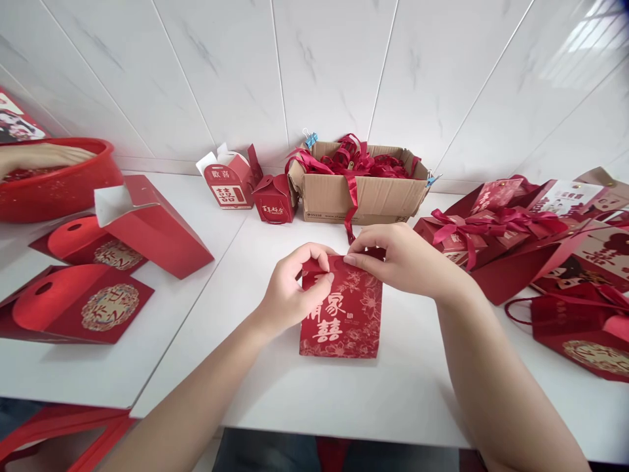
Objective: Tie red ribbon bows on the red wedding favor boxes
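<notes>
A red paper gift bag (356,321), printed with pale characters and flowers, is in front of me on the white table. My left hand (297,285) is closed at its upper left, thumb and forefinger pinching near the top edge. At the upper right, my right hand (393,255) grips the same edge between thumb and curled fingers. The bag looks flat, and its far side is hidden. Just beyond the hands, a dark red ribbon (352,196) hangs over the front of a cardboard box (361,200) and down to the table.
More ribbon fills the cardboard box, with blue binder clips (310,139) on it. Small red boxes (275,200) stand beside it. Larger red boxes (162,229) lie left, near a red basin (63,187) with another person's hand (44,156). Ribboned boxes and bags (496,229) crowd the right.
</notes>
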Action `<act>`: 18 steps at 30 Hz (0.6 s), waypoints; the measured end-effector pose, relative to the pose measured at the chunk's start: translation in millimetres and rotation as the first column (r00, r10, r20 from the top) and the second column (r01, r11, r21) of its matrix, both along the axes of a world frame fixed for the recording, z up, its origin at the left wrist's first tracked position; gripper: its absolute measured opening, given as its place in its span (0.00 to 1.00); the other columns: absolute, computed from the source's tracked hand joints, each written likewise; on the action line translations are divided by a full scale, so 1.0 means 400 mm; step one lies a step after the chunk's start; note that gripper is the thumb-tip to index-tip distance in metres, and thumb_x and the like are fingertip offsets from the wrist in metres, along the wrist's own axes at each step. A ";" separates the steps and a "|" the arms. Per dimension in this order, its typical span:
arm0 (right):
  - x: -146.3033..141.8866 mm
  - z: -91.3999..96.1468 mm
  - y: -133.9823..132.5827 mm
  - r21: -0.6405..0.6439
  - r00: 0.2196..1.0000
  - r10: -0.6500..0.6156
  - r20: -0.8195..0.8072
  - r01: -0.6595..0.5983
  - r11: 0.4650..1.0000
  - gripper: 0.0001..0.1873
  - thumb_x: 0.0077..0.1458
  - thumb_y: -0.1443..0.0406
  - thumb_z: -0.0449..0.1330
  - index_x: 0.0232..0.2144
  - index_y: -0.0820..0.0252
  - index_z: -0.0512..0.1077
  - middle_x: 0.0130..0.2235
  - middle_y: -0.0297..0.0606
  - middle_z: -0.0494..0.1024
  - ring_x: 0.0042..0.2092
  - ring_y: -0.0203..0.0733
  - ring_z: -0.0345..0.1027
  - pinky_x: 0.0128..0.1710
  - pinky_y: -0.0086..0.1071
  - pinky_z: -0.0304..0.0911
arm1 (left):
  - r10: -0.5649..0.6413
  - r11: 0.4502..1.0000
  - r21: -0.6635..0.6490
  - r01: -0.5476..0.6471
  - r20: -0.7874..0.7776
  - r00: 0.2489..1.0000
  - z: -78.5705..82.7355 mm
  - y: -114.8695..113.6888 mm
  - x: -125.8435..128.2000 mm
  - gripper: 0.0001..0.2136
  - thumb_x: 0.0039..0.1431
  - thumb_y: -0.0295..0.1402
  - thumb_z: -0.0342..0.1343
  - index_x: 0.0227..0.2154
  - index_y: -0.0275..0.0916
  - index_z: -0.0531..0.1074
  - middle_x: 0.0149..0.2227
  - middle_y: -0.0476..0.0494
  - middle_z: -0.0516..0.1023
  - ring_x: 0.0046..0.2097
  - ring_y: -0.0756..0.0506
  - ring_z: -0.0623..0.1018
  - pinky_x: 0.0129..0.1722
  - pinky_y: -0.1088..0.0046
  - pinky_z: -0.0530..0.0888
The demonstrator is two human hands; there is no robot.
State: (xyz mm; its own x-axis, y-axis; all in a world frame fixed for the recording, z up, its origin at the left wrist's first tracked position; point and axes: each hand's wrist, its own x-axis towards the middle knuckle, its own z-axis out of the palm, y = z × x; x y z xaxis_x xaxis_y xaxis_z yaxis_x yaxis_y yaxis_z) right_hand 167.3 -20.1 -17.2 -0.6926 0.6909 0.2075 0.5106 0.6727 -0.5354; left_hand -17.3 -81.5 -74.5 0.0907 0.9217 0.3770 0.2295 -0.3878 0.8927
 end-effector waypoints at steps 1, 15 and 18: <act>-0.002 -0.001 0.000 0.001 1.000 -0.002 -0.006 0.002 1.000 0.11 0.57 0.66 0.57 0.23 0.61 0.71 0.26 0.32 0.75 0.27 0.32 0.63 0.26 0.27 0.56 | 0.014 1.000 -0.012 -0.013 0.040 0.999 -0.002 -0.002 0.005 0.05 0.56 0.26 0.54 0.29 0.39 0.64 0.40 0.46 0.74 0.37 0.50 0.74 0.35 0.75 0.71; -0.016 0.006 -0.015 -0.003 1.000 -0.006 0.006 0.006 1.000 0.10 0.58 0.68 0.56 0.26 0.62 0.74 0.29 0.34 0.76 0.30 0.33 0.65 0.28 0.28 0.58 | 0.270 0.945 -0.240 -0.220 0.201 0.942 -0.007 -0.014 0.042 0.12 0.54 0.36 0.61 0.39 0.42 0.67 0.31 0.51 0.76 0.31 0.49 0.76 0.31 0.75 0.74; -0.021 0.004 -0.015 -0.006 1.000 -0.008 0.011 0.008 1.000 0.10 0.58 0.67 0.56 0.26 0.61 0.74 0.29 0.35 0.76 0.30 0.34 0.66 0.28 0.28 0.58 | 0.283 0.943 -0.229 -0.242 0.166 0.945 -0.010 -0.011 0.039 0.07 0.53 0.36 0.62 0.30 0.40 0.71 0.30 0.50 0.76 0.31 0.51 0.75 0.30 0.76 0.73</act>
State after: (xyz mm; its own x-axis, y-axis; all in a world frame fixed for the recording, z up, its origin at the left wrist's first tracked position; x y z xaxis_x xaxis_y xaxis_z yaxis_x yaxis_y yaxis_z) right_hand 159.1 -26.1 -15.6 -0.6889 0.6979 0.1956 0.5222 0.6651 -0.5339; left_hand -1.8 -86.0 -78.4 -0.2206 0.9611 0.1661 0.1135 -0.1438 0.9831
